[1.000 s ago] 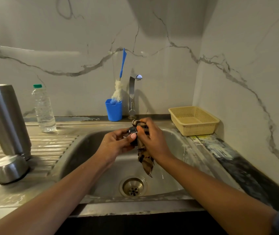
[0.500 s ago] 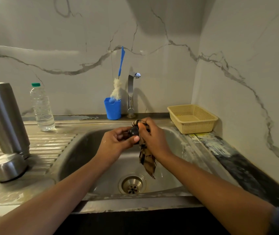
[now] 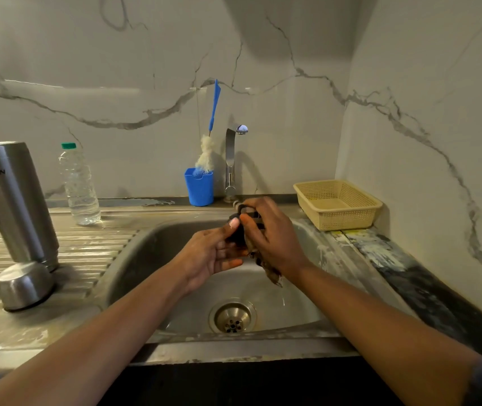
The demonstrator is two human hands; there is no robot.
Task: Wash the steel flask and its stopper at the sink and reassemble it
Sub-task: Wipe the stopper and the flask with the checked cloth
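Observation:
The steel flask (image 3: 14, 203) stands upside down on the ribbed drainboard at the left, with its steel cap (image 3: 24, 285) lying in front of it. Over the sink basin (image 3: 152, 247) both my hands meet around the dark stopper (image 3: 235, 237), which is mostly hidden. My left hand (image 3: 213, 253) holds the stopper with thumb and fingers. My right hand (image 3: 269, 238) grips a brown checked cloth (image 3: 272, 275) wrapped against the stopper; the cloth's tail hangs below the wrist.
A tap (image 3: 231, 159) rises behind the basin, with a blue cup (image 3: 199, 187) holding a bottle brush beside it. A clear water bottle (image 3: 79, 186) stands left on the counter. A yellow plastic basket (image 3: 336, 203) sits right. The drain (image 3: 232, 317) is below my hands.
My hands stayed over the basin, shifting slightly around the stopper as the cloth is worked over it. My left palm has turned more upward. Flask and cap have not moved.

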